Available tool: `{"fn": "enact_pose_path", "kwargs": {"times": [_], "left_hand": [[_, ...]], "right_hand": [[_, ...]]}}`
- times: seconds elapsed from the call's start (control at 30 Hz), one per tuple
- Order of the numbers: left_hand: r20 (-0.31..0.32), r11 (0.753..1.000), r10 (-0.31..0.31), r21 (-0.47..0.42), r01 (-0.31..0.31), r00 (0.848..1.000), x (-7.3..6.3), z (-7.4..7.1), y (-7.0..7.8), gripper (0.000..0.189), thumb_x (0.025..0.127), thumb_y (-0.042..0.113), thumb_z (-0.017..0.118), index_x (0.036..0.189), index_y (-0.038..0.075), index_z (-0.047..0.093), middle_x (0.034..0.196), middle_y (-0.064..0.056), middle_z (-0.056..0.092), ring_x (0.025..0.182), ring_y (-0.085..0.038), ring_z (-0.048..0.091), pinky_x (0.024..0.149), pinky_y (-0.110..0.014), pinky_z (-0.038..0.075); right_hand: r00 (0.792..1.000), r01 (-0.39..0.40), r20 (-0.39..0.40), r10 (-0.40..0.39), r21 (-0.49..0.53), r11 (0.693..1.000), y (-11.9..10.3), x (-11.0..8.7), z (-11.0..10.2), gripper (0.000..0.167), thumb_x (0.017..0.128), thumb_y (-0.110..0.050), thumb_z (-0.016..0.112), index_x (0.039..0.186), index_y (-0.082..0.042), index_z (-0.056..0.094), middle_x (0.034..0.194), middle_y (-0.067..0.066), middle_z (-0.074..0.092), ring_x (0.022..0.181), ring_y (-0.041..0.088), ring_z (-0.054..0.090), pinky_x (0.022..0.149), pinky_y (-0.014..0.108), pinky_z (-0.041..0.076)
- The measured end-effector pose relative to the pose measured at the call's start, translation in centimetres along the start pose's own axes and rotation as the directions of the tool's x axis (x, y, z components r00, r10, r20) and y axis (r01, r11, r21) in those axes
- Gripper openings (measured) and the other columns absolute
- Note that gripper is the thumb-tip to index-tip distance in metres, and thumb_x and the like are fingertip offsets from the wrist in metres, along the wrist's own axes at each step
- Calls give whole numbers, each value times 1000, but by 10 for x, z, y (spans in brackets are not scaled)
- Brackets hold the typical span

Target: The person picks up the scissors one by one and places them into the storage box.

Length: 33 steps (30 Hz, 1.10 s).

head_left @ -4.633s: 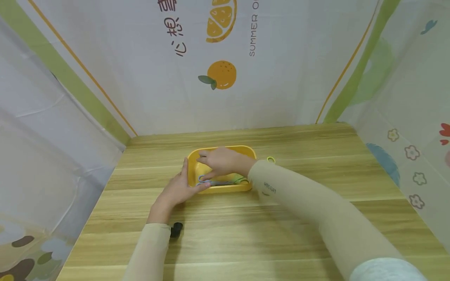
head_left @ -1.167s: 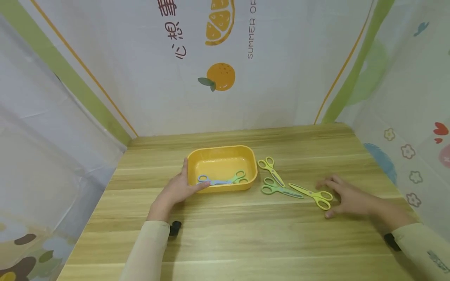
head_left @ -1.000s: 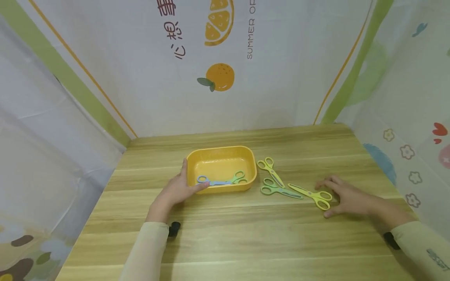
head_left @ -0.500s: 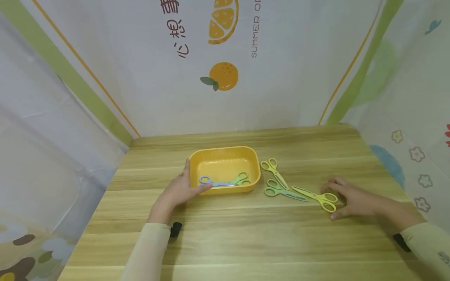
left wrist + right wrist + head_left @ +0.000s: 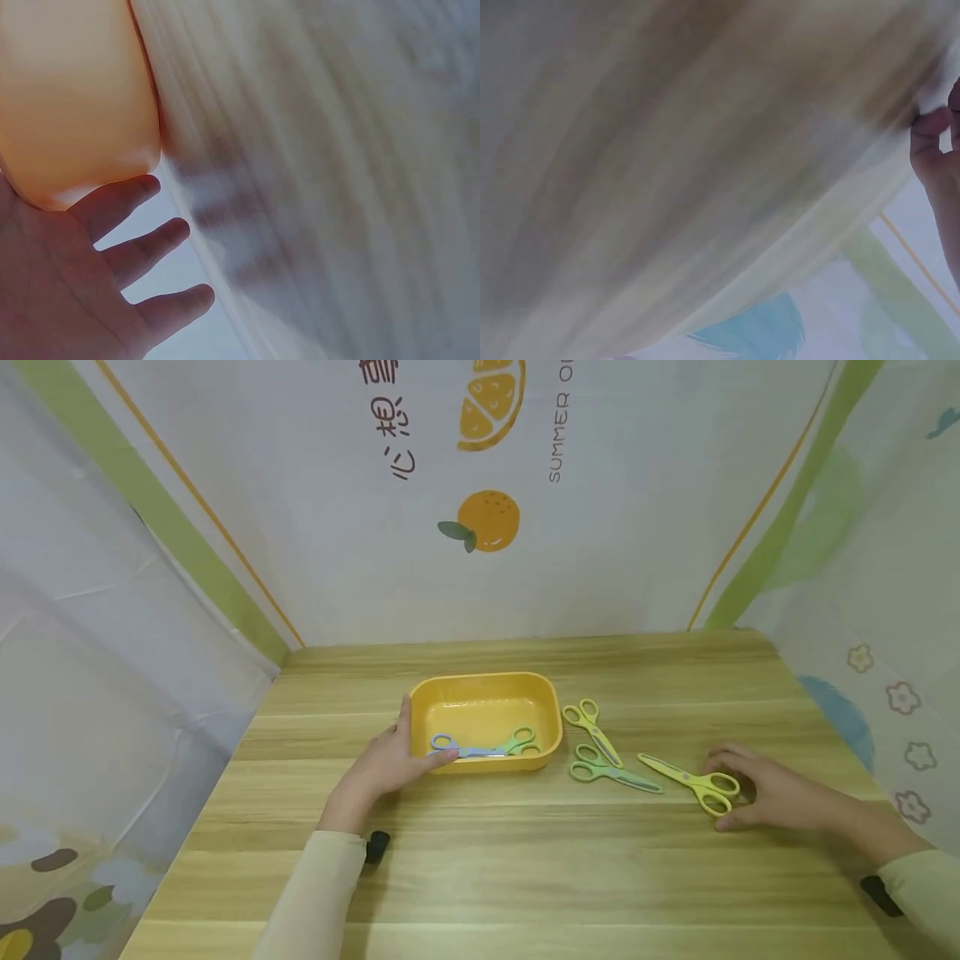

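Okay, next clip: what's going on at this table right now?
A person sits at a wooden table. Their left hand grips the near left corner of a yellow plastic tray, which holds a blue and green pair of scissors. Their right hand rests on the handle end of a yellow-green pair of scissors. Two more green pairs of scissors lie on the table beside the tray.

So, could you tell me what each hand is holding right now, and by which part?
The left hand holds the yellow tray by its left rim. The right hand touches the yellow scissors at the handle loops; a grip cannot be told.
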<state>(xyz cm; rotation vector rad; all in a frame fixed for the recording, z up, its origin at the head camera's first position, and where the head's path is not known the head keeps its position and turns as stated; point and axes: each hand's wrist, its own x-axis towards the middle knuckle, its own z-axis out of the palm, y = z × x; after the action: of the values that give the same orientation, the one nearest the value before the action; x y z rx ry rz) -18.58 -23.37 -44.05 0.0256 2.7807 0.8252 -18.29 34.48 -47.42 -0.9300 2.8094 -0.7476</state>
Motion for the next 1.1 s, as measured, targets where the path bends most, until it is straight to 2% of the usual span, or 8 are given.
{"fn": "enact_pose_path", "kwargs": {"times": [0.07, 0.27, 0.33, 0.47, 0.67, 0.9, 1.1], "left_hand": [[3, 1000, -7, 6, 7, 1000, 1, 0, 0, 144, 80, 93, 62, 170, 14, -19, 173, -25, 31, 156, -48, 38, 126, -63, 33], [5, 1000, -14, 8, 14, 1000, 2, -1, -2, 144, 79, 94, 61, 169, 15, -19, 173, -25, 31, 157, -48, 37, 127, -64, 31], [6, 1000, -11, 9, 11, 1000, 2, -1, -3, 145, 79, 94, 61, 170, 15, -19, 172, -26, 31, 157, -48, 38, 127, -63, 32], [7, 1000, -1, 7, 1, 1000, 1, -2, -2, 145, 79, 93, 62, 169, 14, -19, 172, -26, 31, 156, -47, 39, 125, -62, 36], [1, 1000, 10, -1, -10, 1000, 2, -2, -2, 146, 78, 94, 63, 169, 15, -19, 172, -25, 33, 155, -45, 42, 124, -61, 38], [14, 1000, -6, -6, 6, 1000, 1, 1, 0, 145, 79, 92, 65, 170, 17, -19, 174, -22, 29, 158, -45, 38, 126, -61, 35], [0, 1000, 1, 7, -1, 1000, 2, 1, 0, 146, 78, 93, 63, 170, 16, -19, 173, -22, 32, 155, -47, 40, 125, -61, 37]], "right_hand": [[1000, -20, -10, 20, -25, 999, -3, 3, -3, 64, 72, -47, 98, 124, -25, 68, 140, 8, 58, 122, 17, 57, 93, 18, 49], [999, -49, -24, 49, -7, 999, -16, 15, -15, 67, 76, -47, 96, 129, -20, 66, 142, 9, 56, 103, 10, 53, 80, 23, 48], [999, -41, -29, 41, 2, 999, -20, 19, -18, 67, 76, -44, 96, 130, -18, 65, 140, 7, 56, 99, 7, 52, 77, 23, 47], [997, 1, -72, 0, 10, 1000, -30, 28, -22, 68, 74, -37, 98, 130, -15, 65, 127, -5, 55, 92, 3, 46, 72, 23, 44], [993, 38, -110, -35, 30, 999, -46, 48, -29, 66, 76, -31, 98, 132, -13, 66, 137, 2, 56, 94, 7, 49, 77, 24, 48], [988, 89, -133, -77, 88, 992, -69, 77, -34, 60, 77, -26, 98, 128, -17, 67, 127, -8, 56, 92, 5, 49, 82, 24, 47], [978, 172, -134, -157, 105, 979, -87, 106, -33, 62, 75, -28, 99, 128, -18, 68, 126, -3, 59, 91, 7, 51, 81, 29, 47]]}}
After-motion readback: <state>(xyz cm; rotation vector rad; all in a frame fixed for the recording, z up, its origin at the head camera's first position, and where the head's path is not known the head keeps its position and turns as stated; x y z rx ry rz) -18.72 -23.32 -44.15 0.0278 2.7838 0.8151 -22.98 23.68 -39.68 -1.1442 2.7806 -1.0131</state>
